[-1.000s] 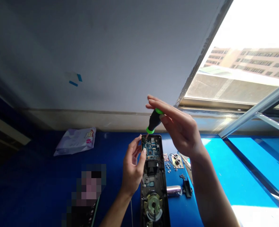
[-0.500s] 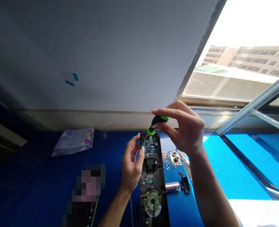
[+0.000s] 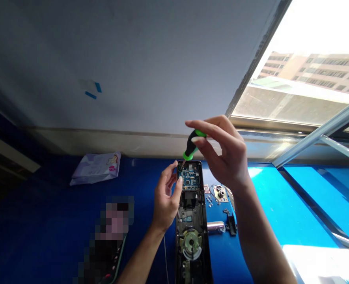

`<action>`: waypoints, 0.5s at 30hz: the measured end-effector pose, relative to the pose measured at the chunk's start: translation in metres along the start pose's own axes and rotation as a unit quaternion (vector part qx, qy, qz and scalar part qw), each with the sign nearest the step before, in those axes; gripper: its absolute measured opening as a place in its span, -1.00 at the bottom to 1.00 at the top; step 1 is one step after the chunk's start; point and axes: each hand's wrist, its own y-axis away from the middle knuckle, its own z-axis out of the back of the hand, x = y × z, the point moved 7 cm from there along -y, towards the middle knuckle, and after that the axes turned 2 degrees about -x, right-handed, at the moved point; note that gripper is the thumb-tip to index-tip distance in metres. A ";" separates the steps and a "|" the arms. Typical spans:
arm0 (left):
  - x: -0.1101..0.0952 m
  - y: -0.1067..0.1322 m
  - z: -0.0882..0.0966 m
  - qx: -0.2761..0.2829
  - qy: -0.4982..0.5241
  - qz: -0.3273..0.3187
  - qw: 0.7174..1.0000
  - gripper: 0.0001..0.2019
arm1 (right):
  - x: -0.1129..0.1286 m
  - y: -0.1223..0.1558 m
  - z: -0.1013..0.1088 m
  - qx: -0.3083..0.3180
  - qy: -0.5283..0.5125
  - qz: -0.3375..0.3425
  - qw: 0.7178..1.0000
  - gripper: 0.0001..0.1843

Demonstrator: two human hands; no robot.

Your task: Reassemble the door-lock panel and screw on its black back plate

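A long black lock body (image 3: 193, 225) lies open on the blue table (image 3: 44, 221), with a blue circuit board (image 3: 189, 178) at its far end and a round metal mechanism (image 3: 191, 244) nearer me. My right hand (image 3: 224, 154) pinches the black and green handle of a small screwdriver (image 3: 192, 146), whose tip points down at the board's upper left corner. My left hand (image 3: 165, 201) rests against the lock's left edge, thumb and fingers curled around that edge beside the board.
Small screws (image 3: 209, 200), a round metal part on a plate (image 3: 220, 193), a silver cylinder (image 3: 215, 226) and a black clip (image 3: 231, 228) lie right of the lock. A pale plastic packet (image 3: 96, 167) sits far left by the wall. A window frame (image 3: 316, 138) runs along the right.
My right hand's fingers have shifted around the screwdriver handle, which tilted and then stood more upright again. The view moved slightly. My left hand stays at the lock's edge.
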 end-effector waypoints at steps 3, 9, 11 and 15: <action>0.000 0.000 0.000 0.001 -0.001 -0.002 1.000 -0.59 | -0.001 0.002 -0.011 0.089 -0.080 -0.021 0.993 -0.53; 0.001 -0.001 0.000 -0.003 -0.004 -0.002 1.000 -0.60 | 0.004 0.002 0.001 -0.032 0.021 0.012 0.999 -0.77; 0.000 -0.001 0.000 -0.004 -0.008 -0.002 1.000 -0.60 | 0.003 0.003 0.001 -0.023 0.023 0.002 0.999 -0.78; 0.000 -0.001 0.000 -0.006 -0.009 -0.008 1.000 -0.58 | 0.003 0.007 -0.011 0.100 -0.087 -0.022 0.991 -0.55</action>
